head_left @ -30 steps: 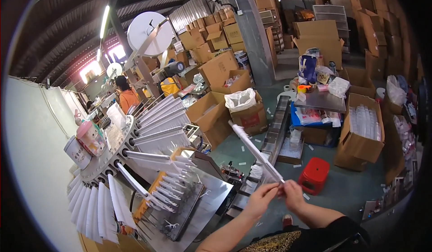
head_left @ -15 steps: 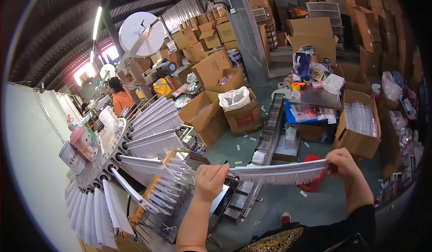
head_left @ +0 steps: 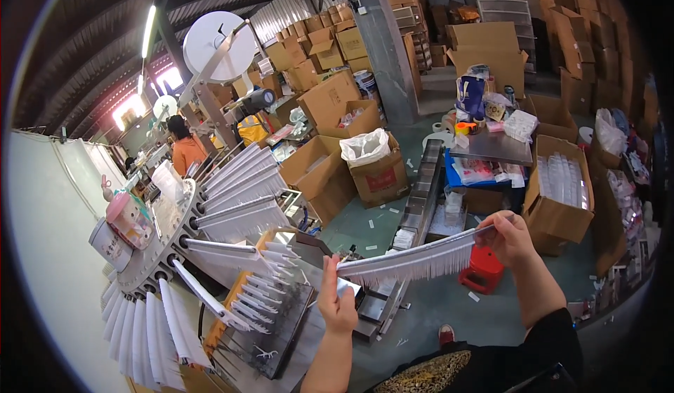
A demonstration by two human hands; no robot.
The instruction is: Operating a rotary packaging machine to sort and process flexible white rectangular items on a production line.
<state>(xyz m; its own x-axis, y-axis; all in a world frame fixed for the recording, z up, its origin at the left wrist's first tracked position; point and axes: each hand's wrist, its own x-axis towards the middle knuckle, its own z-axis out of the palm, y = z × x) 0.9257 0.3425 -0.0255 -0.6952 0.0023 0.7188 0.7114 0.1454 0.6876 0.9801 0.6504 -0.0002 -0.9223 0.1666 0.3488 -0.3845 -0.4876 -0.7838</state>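
Observation:
A long white fringed strip, its fine bristle-like fringe hanging down, stretches between my two hands over the floor. My left hand pinches its left end, and my right hand grips the other end, held higher, so the strip slants up to the right. To the left stands a round rotary machine with similar white strips fanned out from its rim. Beside my left hand, below the wheel, more short white fringed pieces sit in a row along a yellow edge over a dark metal plate.
Behind my hands runs a metal conveyor channel. A red stool stands below my right hand. Cardboard boxes sit ahead, and a box of clear plastic pieces is at right. A person in orange is at the far left.
Both hands have shifted. The right hand has risen and moved left, and the left hand has come slightly right and lower, so the strip now tilts up to the right.

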